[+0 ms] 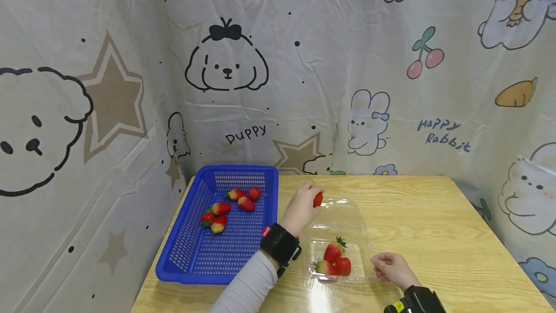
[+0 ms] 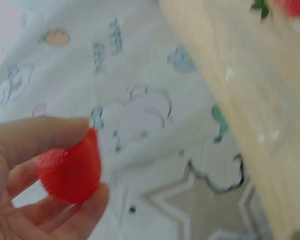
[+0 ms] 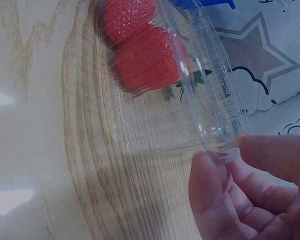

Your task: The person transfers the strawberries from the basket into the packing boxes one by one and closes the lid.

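In the head view my left hand (image 1: 302, 209) is raised over the back part of a clear plastic clamshell box (image 1: 362, 255). It pinches a strawberry (image 2: 72, 172) between thumb and fingers, well seen in the left wrist view. The box lies with its lid (image 1: 347, 211) folded back, and a few strawberries (image 1: 333, 252) sit in its base. At the box's right edge, my right hand (image 1: 393, 268) pinches the rim between thumb and finger, which the right wrist view (image 3: 250, 185) shows close up.
A blue plastic basket (image 1: 162, 262) stands left of the box, with several strawberries (image 1: 221, 208) towards its back. Both rest on a wooden table (image 1: 417, 221). A printed cloth (image 1: 304, 71) hangs behind the table and along its sides.
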Demonstrator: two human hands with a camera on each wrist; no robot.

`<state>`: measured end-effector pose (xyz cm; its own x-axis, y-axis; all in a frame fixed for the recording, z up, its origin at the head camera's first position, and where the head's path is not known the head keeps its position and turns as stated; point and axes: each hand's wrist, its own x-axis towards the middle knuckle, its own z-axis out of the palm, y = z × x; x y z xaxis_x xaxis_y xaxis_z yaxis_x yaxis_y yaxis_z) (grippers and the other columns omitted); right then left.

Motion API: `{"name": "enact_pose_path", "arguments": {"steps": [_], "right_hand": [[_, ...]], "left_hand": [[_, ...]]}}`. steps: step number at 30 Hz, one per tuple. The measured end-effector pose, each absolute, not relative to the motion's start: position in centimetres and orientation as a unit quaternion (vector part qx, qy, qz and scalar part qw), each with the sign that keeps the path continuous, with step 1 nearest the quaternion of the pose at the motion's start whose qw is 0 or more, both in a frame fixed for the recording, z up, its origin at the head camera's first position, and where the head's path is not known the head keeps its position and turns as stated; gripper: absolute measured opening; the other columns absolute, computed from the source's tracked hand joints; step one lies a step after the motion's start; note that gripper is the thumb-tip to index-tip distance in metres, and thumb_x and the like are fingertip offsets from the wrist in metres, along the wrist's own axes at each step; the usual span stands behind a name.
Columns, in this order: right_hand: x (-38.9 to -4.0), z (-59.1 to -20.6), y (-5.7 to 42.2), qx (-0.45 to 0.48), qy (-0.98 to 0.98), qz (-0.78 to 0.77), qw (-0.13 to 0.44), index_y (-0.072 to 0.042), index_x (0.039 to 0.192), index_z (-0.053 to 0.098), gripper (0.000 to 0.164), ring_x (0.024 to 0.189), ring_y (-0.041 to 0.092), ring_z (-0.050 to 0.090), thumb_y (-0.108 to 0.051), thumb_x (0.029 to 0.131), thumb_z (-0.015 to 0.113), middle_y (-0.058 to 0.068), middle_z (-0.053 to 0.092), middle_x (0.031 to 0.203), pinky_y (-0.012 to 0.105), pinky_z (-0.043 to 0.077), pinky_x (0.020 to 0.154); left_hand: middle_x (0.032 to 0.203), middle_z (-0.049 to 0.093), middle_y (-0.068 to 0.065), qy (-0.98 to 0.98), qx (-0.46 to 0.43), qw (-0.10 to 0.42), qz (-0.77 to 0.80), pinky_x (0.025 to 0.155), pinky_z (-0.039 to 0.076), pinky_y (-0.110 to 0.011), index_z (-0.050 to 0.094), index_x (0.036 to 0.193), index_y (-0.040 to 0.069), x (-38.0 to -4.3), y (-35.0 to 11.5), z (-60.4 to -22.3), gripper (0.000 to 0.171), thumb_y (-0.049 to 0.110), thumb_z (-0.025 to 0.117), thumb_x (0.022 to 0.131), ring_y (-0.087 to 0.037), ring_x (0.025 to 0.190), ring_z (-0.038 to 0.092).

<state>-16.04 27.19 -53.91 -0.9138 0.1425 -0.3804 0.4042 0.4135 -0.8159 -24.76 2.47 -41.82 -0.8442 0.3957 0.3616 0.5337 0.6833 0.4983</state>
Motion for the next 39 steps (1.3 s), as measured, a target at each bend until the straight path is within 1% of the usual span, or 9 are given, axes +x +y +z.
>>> {"name": "enact_pose_path", "arguments": {"steps": [4,8,13,18,21,27,29,34,39], "right_hand": [[-15.9,-53.9,27.1,0.161,0.829,-0.522,0.123,0.013,0.099,0.055,0.023,0.063,0.016,0.055,-0.008,0.092,0.051,0.008,0.057,0.072,0.032,0.052,0.059],[-15.8,-53.8,27.1,0.158,0.827,-0.525,0.122,0.014,0.100,0.055,0.025,0.063,0.016,0.055,-0.009,0.092,0.051,0.009,0.057,0.073,0.032,0.052,0.059],[-15.9,-53.7,27.1,0.164,0.824,-0.529,0.120,0.013,0.100,0.055,0.024,0.063,0.016,0.055,-0.009,0.091,0.051,0.008,0.057,0.072,0.032,0.052,0.059],[-16.0,-53.8,27.0,0.165,0.824,-0.528,0.125,0.013,0.100,0.055,0.024,0.063,0.016,0.055,-0.009,0.092,0.051,0.008,0.057,0.073,0.032,0.052,0.059],[-16.0,-53.8,27.0,0.167,0.825,-0.524,0.127,0.013,0.101,0.055,0.024,0.063,0.016,0.055,-0.009,0.092,0.052,0.008,0.057,0.072,0.032,0.052,0.059],[-16.1,-53.8,27.1,0.171,0.826,-0.522,0.128,0.013,0.100,0.055,0.024,0.063,0.015,0.055,-0.010,0.092,0.052,0.008,0.058,0.073,0.032,0.052,0.059],[-16.1,-53.8,27.1,0.169,0.826,-0.522,0.127,0.013,0.100,0.055,0.024,0.063,0.015,0.055,-0.010,0.092,0.052,0.007,0.057,0.072,0.032,0.052,0.059],[-16.0,-54.0,27.0,0.169,0.827,-0.524,0.119,0.013,0.097,0.056,0.022,0.062,0.015,0.054,-0.008,0.091,0.052,0.006,0.056,0.069,0.031,0.052,0.058],[-16.0,-53.9,27.0,0.163,0.826,-0.526,0.118,0.013,0.098,0.056,0.023,0.062,0.015,0.055,-0.009,0.091,0.053,0.007,0.057,0.070,0.032,0.052,0.058]], "left_hand": [[0.103,0.056,-0.009,-0.903,-0.252,0.140,-0.319,0.077,0.051,-0.029,0.063,0.110,0.007,-23.4,4.2,-43.7,0.038,0.000,0.071,0.073,-0.024,0.094,0.055],[0.106,0.054,-0.008,-0.907,-0.242,0.136,-0.317,0.078,0.050,-0.027,0.061,0.113,0.009,-22.4,5.6,-46.1,0.041,0.001,0.071,0.074,-0.022,0.097,0.054],[0.097,0.053,-0.005,-0.916,-0.249,0.145,-0.279,0.074,0.048,-0.023,0.063,0.107,0.008,-21.9,6.5,-49.4,0.037,0.002,0.073,0.071,-0.020,0.090,0.054],[0.084,0.051,-0.003,-0.935,-0.237,0.106,-0.240,0.067,0.046,-0.023,0.066,0.099,0.009,-21.7,6.4,-51.4,0.032,0.001,0.073,0.068,-0.018,0.079,0.052],[0.083,0.054,-0.004,-0.946,-0.242,0.079,-0.200,0.063,0.046,-0.024,0.067,0.094,0.010,-21.7,6.3,-52.2,0.028,-0.001,0.071,0.069,-0.019,0.078,0.054],[0.080,0.056,-0.004,-0.951,-0.273,0.082,-0.120,0.060,0.046,-0.025,0.064,0.077,0.012,-21.9,6.3,-53.8,0.014,0.000,0.068,0.070,-0.019,0.074,0.055],[0.078,0.055,-0.004,-0.952,-0.276,0.078,-0.105,0.059,0.046,-0.026,0.064,0.075,0.013,-22.0,6.4,-54.4,0.012,0.001,0.066,0.072,-0.018,0.073,0.054],[0.079,0.056,-0.004,-0.956,-0.271,0.053,-0.094,0.056,0.047,-0.028,0.068,0.079,0.015,-22.0,6.6,-55.4,0.014,0.003,0.061,0.077,-0.019,0.073,0.054],[0.076,0.058,-0.002,-0.957,-0.278,0.057,-0.056,0.054,0.048,-0.029,0.069,0.078,0.016,-21.9,6.7,-55.7,0.013,0.006,0.061,0.077,-0.018,0.069,0.057]]}}
